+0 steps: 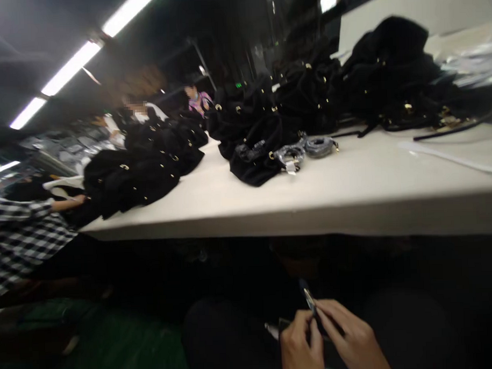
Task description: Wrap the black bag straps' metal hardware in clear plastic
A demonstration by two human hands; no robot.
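In the head view, my left hand (300, 344) and my right hand (350, 334) are close together, low in front of the table and above my lap. Both have their fingers pinched on a thin dark strap-like piece (308, 299) with a shiny metal part at its upper end. Its exact kind is blurred, and my fingers hide its lower part. A small light-coloured tip (270, 329) shows left of my left hand; I cannot make out what it belongs to.
Black fabric bags (252, 125) with gold-coloured rings are heaped along the white table (310, 187). Plastic-wrapped coils (319, 146) lie near its middle, a white strip (450, 155) at right. A person in a checkered sleeve (25, 230) reaches in from the left; others are farther back.
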